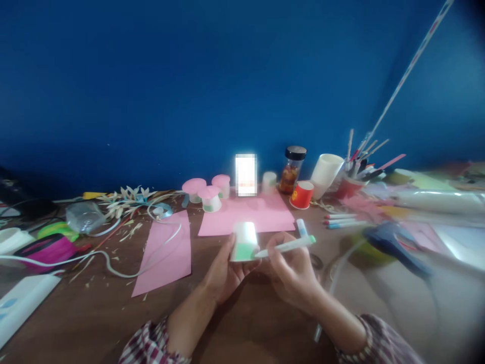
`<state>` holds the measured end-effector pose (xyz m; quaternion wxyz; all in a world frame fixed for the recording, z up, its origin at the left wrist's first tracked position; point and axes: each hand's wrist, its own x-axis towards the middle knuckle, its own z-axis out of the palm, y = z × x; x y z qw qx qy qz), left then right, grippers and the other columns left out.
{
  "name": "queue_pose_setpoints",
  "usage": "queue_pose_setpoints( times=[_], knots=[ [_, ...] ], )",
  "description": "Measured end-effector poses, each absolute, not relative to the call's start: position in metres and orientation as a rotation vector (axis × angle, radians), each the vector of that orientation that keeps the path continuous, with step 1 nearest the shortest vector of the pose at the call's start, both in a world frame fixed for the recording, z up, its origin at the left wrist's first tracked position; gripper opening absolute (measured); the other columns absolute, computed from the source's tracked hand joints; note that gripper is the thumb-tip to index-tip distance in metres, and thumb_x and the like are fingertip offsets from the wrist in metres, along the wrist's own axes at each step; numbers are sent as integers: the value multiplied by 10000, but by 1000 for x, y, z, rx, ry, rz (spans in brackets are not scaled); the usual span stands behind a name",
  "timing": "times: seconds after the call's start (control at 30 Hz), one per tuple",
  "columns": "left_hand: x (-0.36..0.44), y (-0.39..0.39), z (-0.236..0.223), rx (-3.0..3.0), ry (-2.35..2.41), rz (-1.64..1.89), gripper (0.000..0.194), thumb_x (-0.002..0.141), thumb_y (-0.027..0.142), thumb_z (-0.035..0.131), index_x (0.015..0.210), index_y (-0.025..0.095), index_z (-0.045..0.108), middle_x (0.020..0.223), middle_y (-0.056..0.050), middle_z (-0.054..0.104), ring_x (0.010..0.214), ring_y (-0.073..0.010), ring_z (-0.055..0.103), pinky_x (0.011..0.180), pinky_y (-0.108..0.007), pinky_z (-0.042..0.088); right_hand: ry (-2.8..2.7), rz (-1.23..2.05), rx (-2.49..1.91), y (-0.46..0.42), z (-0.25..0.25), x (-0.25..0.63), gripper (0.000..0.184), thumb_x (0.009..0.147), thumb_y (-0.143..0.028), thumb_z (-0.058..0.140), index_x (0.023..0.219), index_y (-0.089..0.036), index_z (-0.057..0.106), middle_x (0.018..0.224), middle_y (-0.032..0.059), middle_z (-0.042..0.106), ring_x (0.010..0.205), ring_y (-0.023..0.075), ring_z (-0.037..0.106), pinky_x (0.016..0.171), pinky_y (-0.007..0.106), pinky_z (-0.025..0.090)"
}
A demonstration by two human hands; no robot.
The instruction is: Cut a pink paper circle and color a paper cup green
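Note:
In the middle of the head view, my left hand is wrapped round a small white paper cup. The cup is upside down and has a patch of green on its lower side. My right hand pinches a white marker with a green end. The marker lies nearly level, its tip at the green patch on the cup's right side. Just behind the right hand is a white marker cap with a blue end. Behind the cup lies pink paper.
Several paper cups with pink disc tops stand at the back, near a glowing white screen. To the right are a red cup, a lidded jar and a blue glue gun. A white cable crosses the left side.

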<state>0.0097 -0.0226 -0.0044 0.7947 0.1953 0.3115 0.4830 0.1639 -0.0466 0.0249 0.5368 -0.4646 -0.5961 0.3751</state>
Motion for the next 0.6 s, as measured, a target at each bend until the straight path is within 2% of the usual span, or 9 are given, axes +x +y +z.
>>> queue_pose_setpoints(
  times=[0.4,0.6],
  knots=[
    [11,-25,-4,456,640,1027,393,891,444,486,1033,108,632,919,-105,677,868,-206,623,791,-336,515,-1396,976,-1045,-46,17,164,95,841,-204,536,749,-178,544,641,-8,559,552,114,515,501,218,412],
    [14,-25,-1,453,657,1009,401,891,449,480,1022,105,639,940,-117,695,922,-231,638,869,-365,492,-1359,984,-1031,-47,24,162,100,843,-228,544,753,-184,538,653,-7,550,568,121,522,508,224,432]
  ],
)
